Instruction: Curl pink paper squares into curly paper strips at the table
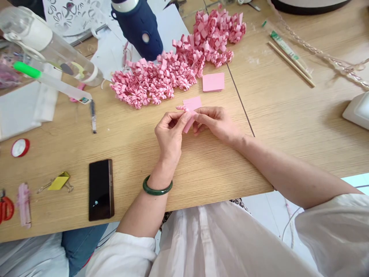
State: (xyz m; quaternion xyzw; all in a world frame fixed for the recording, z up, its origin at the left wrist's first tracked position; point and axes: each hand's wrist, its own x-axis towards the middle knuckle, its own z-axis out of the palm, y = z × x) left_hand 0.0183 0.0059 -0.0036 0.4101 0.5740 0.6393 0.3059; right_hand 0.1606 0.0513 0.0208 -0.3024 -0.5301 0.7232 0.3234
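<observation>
Two-hand pinch on pink paper slip (192, 103): left hand (170, 132), right hand (215, 121) both closed on it; light, floppy, probably creases easily, hold by edges

Pink paper (192, 103) partly behind fingers (181, 120); red tool (5, 209) cut by left edge.

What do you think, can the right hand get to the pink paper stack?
Probably yes. The pink paper stack lies just past the right hand, nothing between them. But both it and the left hand pinch a pink paper piece, so it's busy.
</observation>
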